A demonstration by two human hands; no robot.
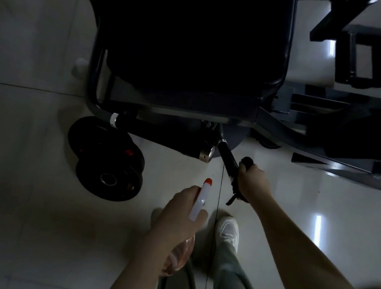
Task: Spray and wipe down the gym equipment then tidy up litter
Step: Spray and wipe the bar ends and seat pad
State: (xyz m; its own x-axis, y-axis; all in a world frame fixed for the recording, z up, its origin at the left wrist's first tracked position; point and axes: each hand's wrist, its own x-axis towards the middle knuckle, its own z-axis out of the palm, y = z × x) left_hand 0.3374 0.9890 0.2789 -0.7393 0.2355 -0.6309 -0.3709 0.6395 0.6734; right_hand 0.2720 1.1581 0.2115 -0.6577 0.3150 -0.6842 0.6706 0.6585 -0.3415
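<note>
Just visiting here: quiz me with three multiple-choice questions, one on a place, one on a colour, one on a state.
1. The weight plates lie: A on the seat; B on the floor; C on a shelf.
2. The spray bottle's tip is: A red; B blue; C green.
3. The dark cloth is: A on the floor; B held against the machine's handle; C over the seat.
Answers: B, pale tiles lie beneath them; A, the nozzle end shows red; B, it is clutched at the handle.

Head-worn wide view, steeply down over nearby floor.
</note>
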